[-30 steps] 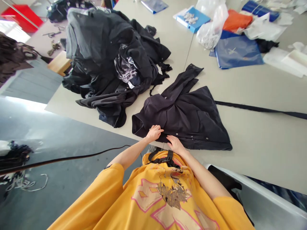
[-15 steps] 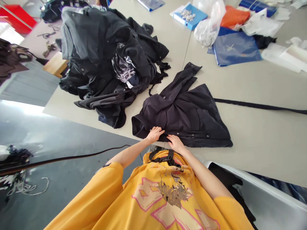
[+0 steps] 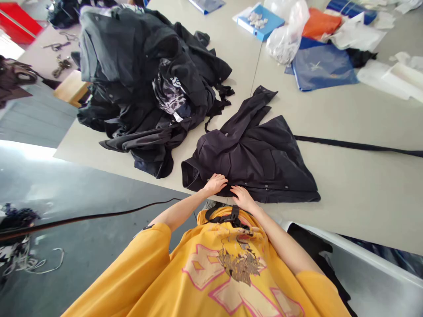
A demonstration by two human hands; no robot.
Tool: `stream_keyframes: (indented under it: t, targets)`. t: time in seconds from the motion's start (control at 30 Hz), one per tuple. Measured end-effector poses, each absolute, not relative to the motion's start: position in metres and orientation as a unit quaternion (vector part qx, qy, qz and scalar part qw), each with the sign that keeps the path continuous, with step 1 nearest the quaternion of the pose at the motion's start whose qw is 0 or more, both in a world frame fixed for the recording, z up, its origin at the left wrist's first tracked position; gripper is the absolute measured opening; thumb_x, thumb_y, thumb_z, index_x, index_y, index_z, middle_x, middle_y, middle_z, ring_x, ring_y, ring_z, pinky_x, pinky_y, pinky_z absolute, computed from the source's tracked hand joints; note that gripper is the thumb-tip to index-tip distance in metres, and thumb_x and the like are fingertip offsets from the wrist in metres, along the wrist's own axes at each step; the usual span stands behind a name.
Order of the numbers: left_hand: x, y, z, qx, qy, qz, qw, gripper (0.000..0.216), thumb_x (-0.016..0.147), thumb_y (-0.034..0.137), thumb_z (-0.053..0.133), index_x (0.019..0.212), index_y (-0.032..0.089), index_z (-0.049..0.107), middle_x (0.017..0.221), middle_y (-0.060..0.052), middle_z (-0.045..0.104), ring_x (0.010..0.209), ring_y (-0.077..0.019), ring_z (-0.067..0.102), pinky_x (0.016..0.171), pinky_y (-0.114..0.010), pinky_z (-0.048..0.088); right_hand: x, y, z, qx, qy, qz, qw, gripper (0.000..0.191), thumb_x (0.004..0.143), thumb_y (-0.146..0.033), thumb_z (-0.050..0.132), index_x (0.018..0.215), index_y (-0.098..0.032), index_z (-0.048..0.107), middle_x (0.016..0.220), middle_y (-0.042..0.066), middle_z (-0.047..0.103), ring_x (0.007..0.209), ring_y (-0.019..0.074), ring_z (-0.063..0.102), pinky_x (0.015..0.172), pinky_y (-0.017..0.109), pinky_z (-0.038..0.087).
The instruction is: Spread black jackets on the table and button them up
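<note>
A pale table (image 3: pixel 346 189) takes up most of the upper and right parts of the frame. A big heap of dark clothes (image 3: pixel 128 57) covers its upper left portion, with one patterned piece showing among the plain black ones. A black jacket (image 3: pixel 251 149) lies on its own at the centre, along the near edge of the table, collar (image 3: pixel 190 173) to the left and hem to the right, one sleeve reaching up toward the heap. A dark strap (image 3: pixel 357 144) runs from the hem to the right edge of the frame. At upper right lie a blue plastic bag (image 3: pixel 324 66) and, beside it, a clear bag (image 3: pixel 287 44).

Both hands rest on the jacket's lower edge. The left hand (image 3: pixel 215 183), nearer the collar, has its fingers bent; the right hand (image 3: pixel 243 197), just beside it, lays its fingers nearly straight on the cloth. Whether either pinches the fabric I cannot tell, since the thumbs are hidden. Small round snaps (image 3: pixel 266 186) line the edge farther right. Over the last second the view tips slightly, while both hands stay on the same stretch of edge, so work there looks unfinished.
</note>
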State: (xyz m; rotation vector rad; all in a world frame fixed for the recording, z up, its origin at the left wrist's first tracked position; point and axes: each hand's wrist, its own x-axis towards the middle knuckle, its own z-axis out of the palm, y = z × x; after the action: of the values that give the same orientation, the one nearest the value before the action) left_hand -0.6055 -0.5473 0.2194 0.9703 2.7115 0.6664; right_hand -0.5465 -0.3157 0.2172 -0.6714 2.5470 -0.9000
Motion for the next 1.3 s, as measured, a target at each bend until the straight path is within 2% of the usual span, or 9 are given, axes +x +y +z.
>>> stream_keyframes:
  t: [0.1, 0.4, 0.7, 0.9, 1.1, 1.3]
  targets:
    - [-0.609, -0.544, 0.212, 0.297, 0.92, 0.242, 0.086, 0.019, 0.103, 0.027, 0.054, 0.106, 0.017, 0.071, 0.098, -0.007, 0.067, 0.095, -0.0219, 0.058, 0.09, -0.038, 0.04, -0.546, -0.316, 0.218, -0.24, 0.9, -0.314, 0.182, 0.043, 0.089, -0.016, 0.056, 0.131, -0.012, 0.068, 0.145, 0.016, 0.059, 0.139, 0.033, 0.051, 0.118, 0.055, 0.039]
    - [-0.613, -0.551, 0.198, 0.303, 0.908, 0.274, 0.092, 0.019, 0.102, 0.023, 0.056, 0.105, 0.017, 0.073, 0.096, -0.006, 0.067, 0.094, -0.0195, 0.059, 0.088, -0.035, 0.042, -0.547, -0.319, 0.22, -0.232, 0.902, -0.318, 0.177, 0.04, 0.09, -0.016, 0.057, 0.128, -0.013, 0.069, 0.142, 0.015, 0.062, 0.135, 0.0306, 0.054, 0.117, 0.051, 0.041]
    - [-0.609, -0.555, 0.208, 0.388, 0.901, 0.182, 0.073, 0.031, 0.106, 0.022, 0.042, 0.112, 0.017, 0.072, 0.094, -0.009, 0.062, 0.092, -0.0217, 0.053, 0.085, -0.037, 0.042, -0.547, -0.319, 0.221, -0.226, 0.902, -0.327, 0.167, 0.038, 0.09, -0.014, 0.056, 0.125, -0.012, 0.07, 0.138, 0.015, 0.064, 0.132, 0.0286, 0.057, 0.116, 0.047, 0.042]
    - [-0.608, -0.564, 0.215, 0.414, 0.894, 0.151, 0.08, 0.033, 0.106, 0.022, 0.039, 0.118, 0.017, 0.069, 0.096, -0.009, 0.063, 0.091, -0.0211, 0.053, 0.085, -0.036, 0.042, -0.549, -0.323, 0.223, -0.22, 0.903, -0.323, 0.176, 0.038, 0.09, -0.013, 0.055, 0.124, -0.013, 0.07, 0.136, 0.015, 0.065, 0.127, 0.0257, 0.06, 0.113, 0.043, 0.045]
    - [-0.601, -0.563, 0.229, 0.43, 0.89, 0.1, 0.111, 0.036, 0.102, 0.017, 0.042, 0.131, 0.017, 0.063, 0.107, -0.012, 0.064, 0.102, -0.0246, 0.054, 0.096, -0.041, 0.042, -0.551, -0.328, 0.229, -0.215, 0.912, -0.29, 0.194, 0.038, 0.091, -0.014, 0.055, 0.126, -0.013, 0.07, 0.137, 0.013, 0.065, 0.127, 0.025, 0.059, 0.114, 0.041, 0.043]
    - [-0.569, -0.552, 0.246, 0.376, 0.917, 0.045, 0.126, 0.055, 0.095, 0.009, 0.04, 0.149, 0.014, 0.048, 0.128, -0.015, 0.06, 0.119, -0.0293, 0.053, 0.113, -0.052, 0.034, -0.553, -0.333, 0.233, -0.209, 0.917, -0.275, 0.199, 0.037, 0.091, -0.014, 0.056, 0.125, -0.015, 0.071, 0.138, 0.013, 0.064, 0.129, 0.0248, 0.057, 0.115, 0.041, 0.042]
